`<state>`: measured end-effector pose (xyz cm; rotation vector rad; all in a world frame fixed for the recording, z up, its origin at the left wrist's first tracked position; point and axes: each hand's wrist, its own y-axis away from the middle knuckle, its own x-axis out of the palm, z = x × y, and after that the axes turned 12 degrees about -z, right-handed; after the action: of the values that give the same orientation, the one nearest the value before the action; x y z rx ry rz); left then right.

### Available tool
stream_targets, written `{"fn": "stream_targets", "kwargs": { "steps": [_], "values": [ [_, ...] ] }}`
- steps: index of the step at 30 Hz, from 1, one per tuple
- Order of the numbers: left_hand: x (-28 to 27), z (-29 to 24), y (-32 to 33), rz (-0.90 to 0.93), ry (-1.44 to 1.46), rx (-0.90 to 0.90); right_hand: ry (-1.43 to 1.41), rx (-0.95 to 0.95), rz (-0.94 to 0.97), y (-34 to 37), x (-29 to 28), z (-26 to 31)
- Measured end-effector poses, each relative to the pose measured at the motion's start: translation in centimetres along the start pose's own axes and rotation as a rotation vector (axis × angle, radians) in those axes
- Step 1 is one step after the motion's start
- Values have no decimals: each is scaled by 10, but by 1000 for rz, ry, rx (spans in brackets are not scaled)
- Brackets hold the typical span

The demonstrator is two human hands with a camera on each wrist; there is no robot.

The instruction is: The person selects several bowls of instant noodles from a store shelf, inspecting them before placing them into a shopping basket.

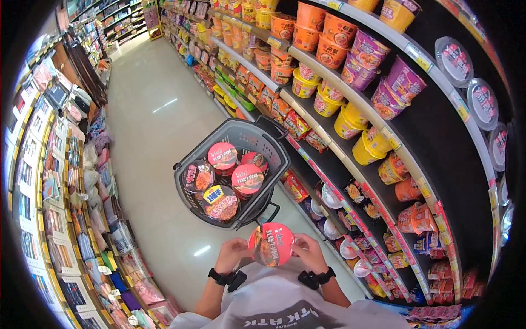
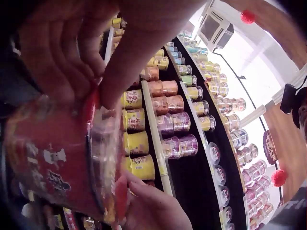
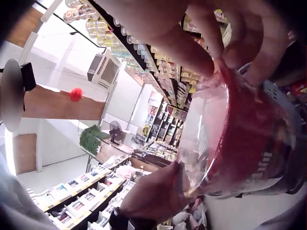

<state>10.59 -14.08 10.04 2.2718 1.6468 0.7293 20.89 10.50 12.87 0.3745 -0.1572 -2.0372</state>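
Note:
A round red-lidded bowl [image 1: 270, 244] is held in front of the body between both hands. The left hand [image 1: 234, 253] pinches its left rim, and the right hand [image 1: 309, 252] pinches the right rim. In the left wrist view the red bowl [image 2: 48, 153] lies on its side, clear film over its lid, with the left fingers [image 2: 91, 52] on the rim. The right wrist view has the right fingers [image 3: 235, 38] on the rim of the red bowl [image 3: 244, 139]. Beyond the hands, a grey basket [image 1: 189, 152] on the floor holds several similar bowls.
Shelves of cup noodles [image 1: 330, 48] run along the right, with orange, purple and yellow tubs. Racks of packaged textiles [image 1: 59, 205] line the left. A pale tiled floor [image 1: 148, 137] lies between them. The basket's black handle [image 1: 269, 211] sticks out toward the right shelf.

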Motion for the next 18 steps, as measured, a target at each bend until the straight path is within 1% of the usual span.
{"fn": "stream_targets", "kwargs": {
  "steps": [2,3,4,5,6,7,8,10,11,12,14,16,17,18],
  "values": [
    [9,-21,-22,-11,-27,45,-11,-69,-45,-25,3,15],
    [15,-37,-34,-17,-40,82,-87,-5,-40,-40,3,21],
    [21,-55,-47,-23,-55,117,-108,-39,-58,-57,5,31],
    [26,-72,-64,-17,-142,178,-130,-70,-77,-74,6,43],
    [32,-91,-82,-14,-162,151,-150,-105,-93,-95,7,54],
    [38,-102,-105,-39,-117,201,-170,-130,-63,-119,8,57],
    [45,-113,-127,-67,-70,247,-206,-135,-81,-142,13,63],
    [56,-138,-169,-132,-48,268,-274,-136,-110,-191,27,76],
    [57,-141,-197,-151,-61,341,-276,-144,-110,-218,34,77],
    [53,-134,-226,-229,-135,421,-278,-147,-110,-245,43,74],
    [52,-127,-274,-319,-126,459,-265,-144,-127,-292,60,62],
    [52,-126,-309,-372,-195,453,-233,-135,-166,-334,80,46],
    [51,-122,-322,-396,-230,447,-236,-186,-187,-357,90,24],
    [45,-109,-337,-397,-444,509,-122,-105,-102,-372,97,10]
  ]
}}
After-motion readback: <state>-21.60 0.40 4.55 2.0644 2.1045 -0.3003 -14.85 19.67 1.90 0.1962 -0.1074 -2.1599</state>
